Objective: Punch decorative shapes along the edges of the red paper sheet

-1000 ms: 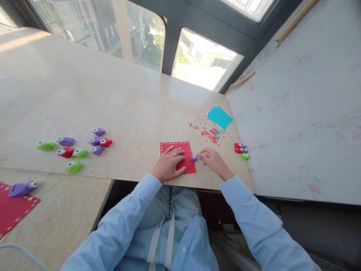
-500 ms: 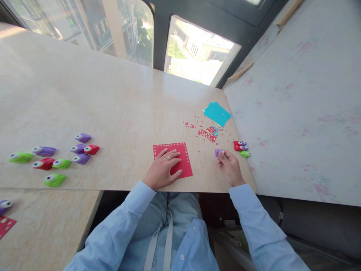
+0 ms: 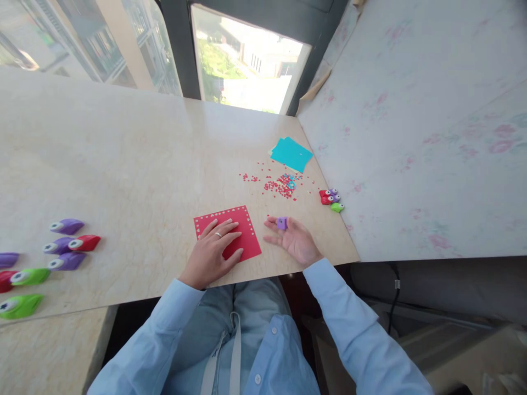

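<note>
My left hand (image 3: 213, 249) lies flat with its fingers stretched over a square red sheet of paper (image 3: 248, 248). Small punched holes run along the sheet's top edge and down part of its left and right edges. To the right of the sheet, my right hand (image 3: 300, 240) is turned palm up and holds a small purple craft paper punch (image 3: 282, 223) between thumb and fingers. Its fingertips are close to the sheet's right edge, just apart from it.
Red and a few blue paper bits (image 3: 282, 185) lie scattered beyond my right hand. Blue paper sheets (image 3: 291, 154) lie behind them. Several small punches (image 3: 330, 197) sit by the wall (image 3: 411, 164) at right. More punches (image 3: 68, 252) stand at left on the table (image 3: 123, 164).
My right hand has turned palm up and moved left with the purple punch towards the red sheet. My left hand stays on the sheet. The view has swung to the right.
</note>
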The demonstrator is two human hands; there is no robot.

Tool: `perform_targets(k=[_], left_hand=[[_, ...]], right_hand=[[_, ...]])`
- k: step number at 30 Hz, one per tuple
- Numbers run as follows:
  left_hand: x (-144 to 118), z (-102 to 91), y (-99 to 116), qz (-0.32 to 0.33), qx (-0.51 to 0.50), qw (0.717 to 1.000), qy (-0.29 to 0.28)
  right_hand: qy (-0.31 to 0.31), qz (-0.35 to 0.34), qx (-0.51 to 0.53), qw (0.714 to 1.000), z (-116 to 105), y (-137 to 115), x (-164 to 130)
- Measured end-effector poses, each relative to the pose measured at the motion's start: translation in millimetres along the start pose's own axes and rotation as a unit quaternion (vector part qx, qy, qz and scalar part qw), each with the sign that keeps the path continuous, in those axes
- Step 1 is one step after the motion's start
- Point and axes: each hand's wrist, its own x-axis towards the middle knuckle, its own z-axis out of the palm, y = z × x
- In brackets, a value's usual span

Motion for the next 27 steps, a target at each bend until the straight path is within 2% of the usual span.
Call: perform_targets(k=[1,2,4,6,7,9,10,12,13,15,17,18,19,20,23,25,27], left_hand=[[0,0.1,0,-0.001,0.003,1.0,0.001],[0,0.1,0,-0.002,0.005,1.0,0.002],[0,0.2,0,-0.002,0.008,1.0,0.006],[0,0.6,1,0.0,0.01,1.0,0.009],[0,0.9,1,0.001,0.01,1.0,0.012],[0,1.9,0,0.002,0.011,1.0,0.018],[0,2.5,0,0.002,0.013,1.0,0.022],[-1,3.7,-1,0.006,0.021,0.999,0.03],[-1,4.2,-1,0.01,0.027,0.999,0.033],[-2,4.7,-1,0.023,0.039,0.998,0.041],[-4,4.1,0,0.031,0.044,0.996,0.065],[-4,3.3,0,0.032,0.042,0.995,0.085],[-5,2.0,1,0.03,0.035,0.993,0.11],[-6,0.2,2,0.025,0.026,0.99,0.139],[-8,-10.0,13,0.007,-0.017,0.974,0.226],[-12,-22.0,31,-0.006,-0.058,0.963,0.263],[-22,-38.4,58,-0.018,-0.117,0.956,0.267]], right_hand=[[0.013,-0.047,-0.052,0.997,2,-1,11],[0.071,-0.133,-0.103,0.983,3,-2,23],[0.211,-0.286,-0.177,0.918,1,-5,45],[0.317,-0.352,-0.17,0.864,-2,-8,61],[0.342,-0.365,-0.157,0.852,-3,-8,65],[0.327,-0.359,-0.152,0.861,-2,-7,65],[0.294,-0.343,-0.166,0.876,0,-5,62],[0.187,-0.287,-0.25,0.906,5,0,53],[0.144,-0.275,-0.31,0.899,8,2,49],[0.111,-0.297,-0.428,0.847,14,6,43],[0.137,-0.351,-0.497,0.782,17,7,42],[0.159,-0.373,-0.506,0.762,17,7,43],[0.178,-0.384,-0.502,0.755,17,6,43],[0.19,-0.385,-0.49,0.759,16,6,44],[0.202,-0.356,-0.444,0.797,14,6,46],[0.206,-0.334,-0.431,0.813,13,6,47],[0.211,-0.312,-0.435,0.818,12,7,48]])
